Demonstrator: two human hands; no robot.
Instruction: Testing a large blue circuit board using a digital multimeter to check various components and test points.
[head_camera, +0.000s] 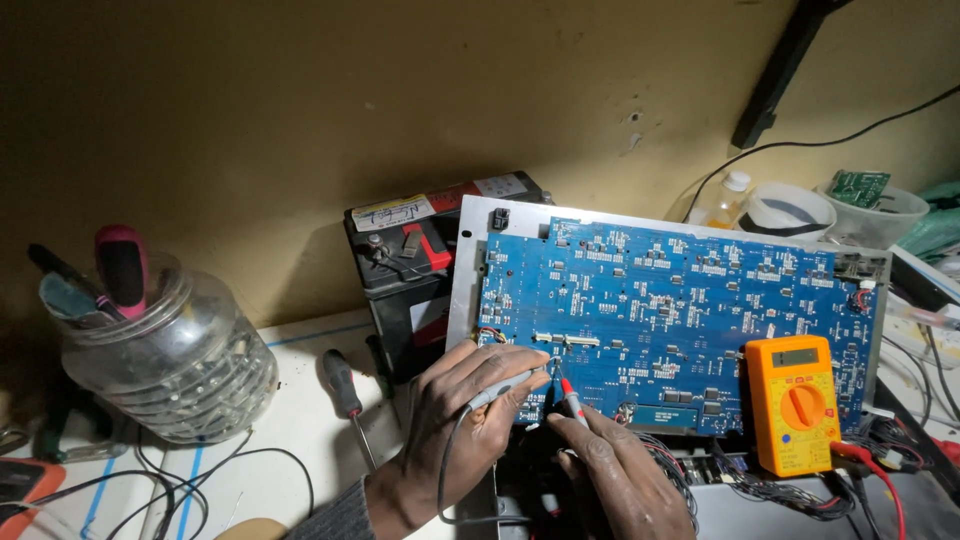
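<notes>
**Two probes on the blue board**

Yellowed wall stands behind your bench, and the white bench top runs under everything in front of you. Leaning up from the bench is a large blue board in a pale metal frame, and both your hands work at its lower left edge.

Your left hand is curled around a grey probe, fingers pressed together on its shaft, its tip set against the board near the bottom edge. Your right hand pinches a red probe between its fingertips, the tip touching the board just beside the grey one. A thin grey lead loops down from the left hand toward your sleeve.

An orange meter rests against the lower right of the board, with red and black leads trailing off its bottom end. A black battery stands just left of the board, against the wall. A screwdriver lies on the bench near your left hand. Further left sits a clear jar holding tools, one with a pink handle. White tubs stand behind the board's top right corner.
</notes>
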